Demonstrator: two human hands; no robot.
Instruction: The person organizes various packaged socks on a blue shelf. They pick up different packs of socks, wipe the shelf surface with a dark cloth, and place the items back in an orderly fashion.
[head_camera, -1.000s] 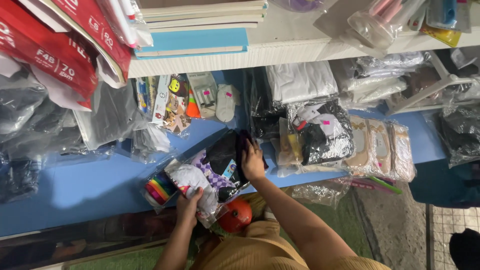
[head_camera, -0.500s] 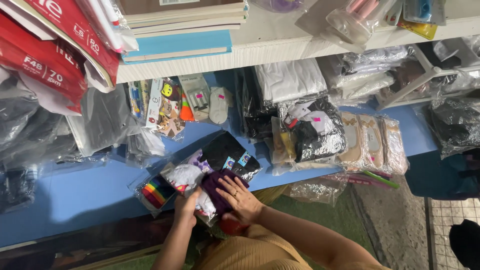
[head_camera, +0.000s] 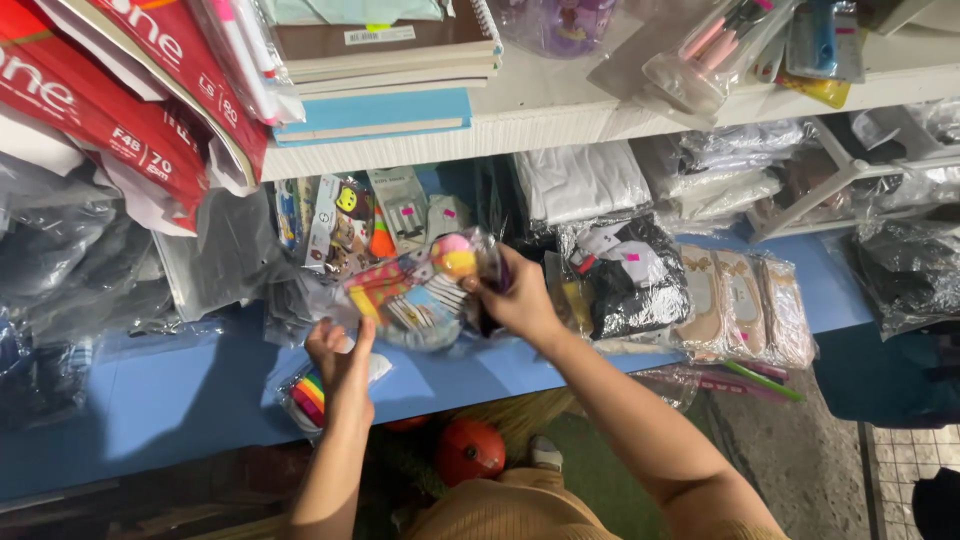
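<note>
My right hand (head_camera: 520, 300) pinched the clear packet of colourful socks (head_camera: 415, 290) at its 3 o'clock end, fingers closed on the plastic. My left hand (head_camera: 340, 350) sat at the packet's 7 o'clock, fingers half curled against its lower corner. Packet was lifted above the blue desk (head_camera: 180, 400). A rainbow-striped packet (head_camera: 310, 398) lay on the desk at 7 o'clock of my left hand. Black-and-white packets (head_camera: 635, 275) lay at 3 o'clock of my right hand, beige ones (head_camera: 745, 305) beyond.
</note>
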